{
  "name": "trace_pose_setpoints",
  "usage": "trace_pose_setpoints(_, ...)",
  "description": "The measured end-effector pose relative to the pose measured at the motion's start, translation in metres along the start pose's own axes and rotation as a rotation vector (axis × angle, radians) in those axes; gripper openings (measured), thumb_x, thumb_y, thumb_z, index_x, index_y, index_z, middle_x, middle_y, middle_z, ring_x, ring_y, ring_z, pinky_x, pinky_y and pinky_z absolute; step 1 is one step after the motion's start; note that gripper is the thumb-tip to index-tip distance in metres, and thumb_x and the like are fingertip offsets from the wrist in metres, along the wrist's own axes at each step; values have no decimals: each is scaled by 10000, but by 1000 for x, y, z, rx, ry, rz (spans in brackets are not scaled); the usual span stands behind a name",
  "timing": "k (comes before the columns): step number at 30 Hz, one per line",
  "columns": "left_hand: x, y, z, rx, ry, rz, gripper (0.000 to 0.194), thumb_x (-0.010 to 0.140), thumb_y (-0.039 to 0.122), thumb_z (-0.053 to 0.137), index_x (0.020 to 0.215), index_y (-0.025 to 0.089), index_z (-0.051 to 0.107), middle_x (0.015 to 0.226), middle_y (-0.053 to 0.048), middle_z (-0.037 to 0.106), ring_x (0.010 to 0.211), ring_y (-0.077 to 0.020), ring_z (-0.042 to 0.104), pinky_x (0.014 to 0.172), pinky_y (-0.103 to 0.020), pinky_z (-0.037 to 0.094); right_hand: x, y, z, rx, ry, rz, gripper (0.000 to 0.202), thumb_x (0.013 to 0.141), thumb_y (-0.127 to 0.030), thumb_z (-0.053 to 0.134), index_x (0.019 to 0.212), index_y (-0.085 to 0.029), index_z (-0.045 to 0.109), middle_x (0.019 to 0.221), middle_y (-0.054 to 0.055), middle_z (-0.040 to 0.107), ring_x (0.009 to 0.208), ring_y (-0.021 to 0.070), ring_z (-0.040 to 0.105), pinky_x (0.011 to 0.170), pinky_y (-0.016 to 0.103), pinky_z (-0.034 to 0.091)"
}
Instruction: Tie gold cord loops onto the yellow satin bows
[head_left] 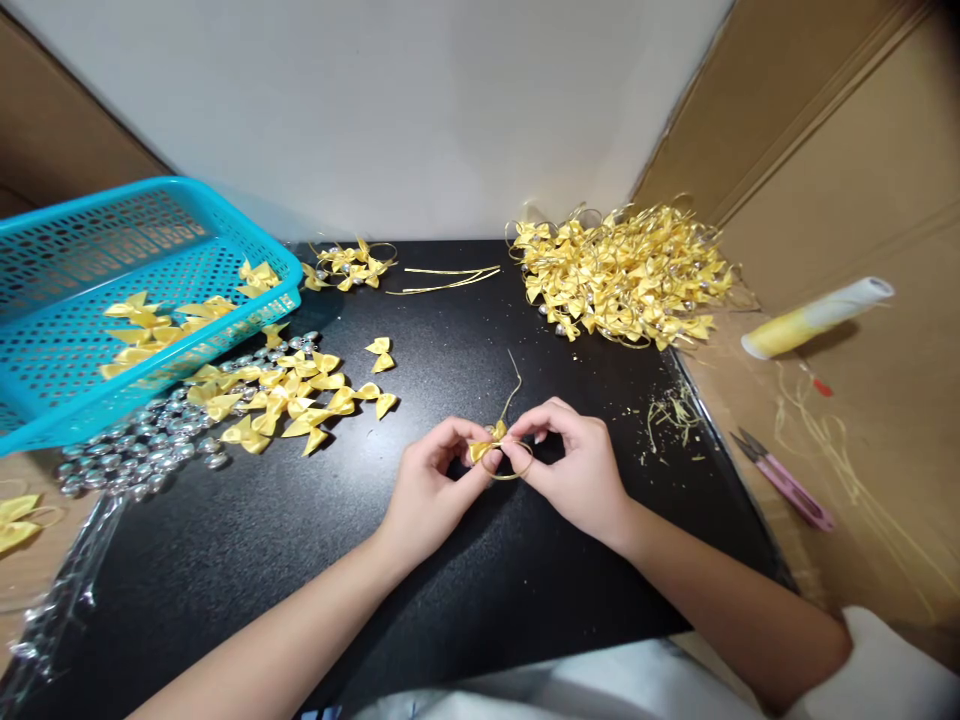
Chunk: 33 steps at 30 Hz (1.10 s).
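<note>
Near the middle of the black tabletop (315, 560), my left hand (442, 470) pinches a yellow satin bow (480, 452) between thumb and fingertips. My right hand (574, 465) is closed at the bow's right side, its thumb and forefinger pinching a thin gold cord (511, 477). Below the fingertips the cord bends into a loop, while a loose end stands up beyond the bow. The fingers partly cover the bow and the spot where cord and bow meet.
Left, a turquoise basket (180, 190) holds yellow bows, beside loose bows (300, 390) and silver beads (150, 440). A heap of corded bows (622, 275) lies back right. Cut cords (442, 280) lie at the back. Pink thread snips (787, 485) and a yellow-white tube (817, 318) are right.
</note>
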<state>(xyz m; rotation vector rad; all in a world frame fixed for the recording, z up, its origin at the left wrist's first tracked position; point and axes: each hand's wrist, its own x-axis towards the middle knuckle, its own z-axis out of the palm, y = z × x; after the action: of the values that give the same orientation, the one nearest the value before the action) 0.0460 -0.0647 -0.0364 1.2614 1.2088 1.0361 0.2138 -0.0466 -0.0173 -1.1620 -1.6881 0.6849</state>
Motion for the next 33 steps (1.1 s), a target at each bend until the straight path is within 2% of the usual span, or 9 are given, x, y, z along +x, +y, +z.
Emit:
trace_pose_setpoints(8,0,2,1,26,-8,5,151,793,292,722,804,166,639,713,-8,611,664,-131,537,637,-245,440,-2,5,2,100,-68,135,63,751,-150,686,753,-202,650,712,8,711,643,140,634,588,260,495)
trace_pose_setpoints(33,-2,1,-1,141,-48,62,123,847,284,654,807,175,613,726,-10,617,665,-135,550,648,-252,437,0,3,-1,15,-123,111,90,740,-140,680,736,-210,625,701,-11,686,618,130,603,586,255,463)
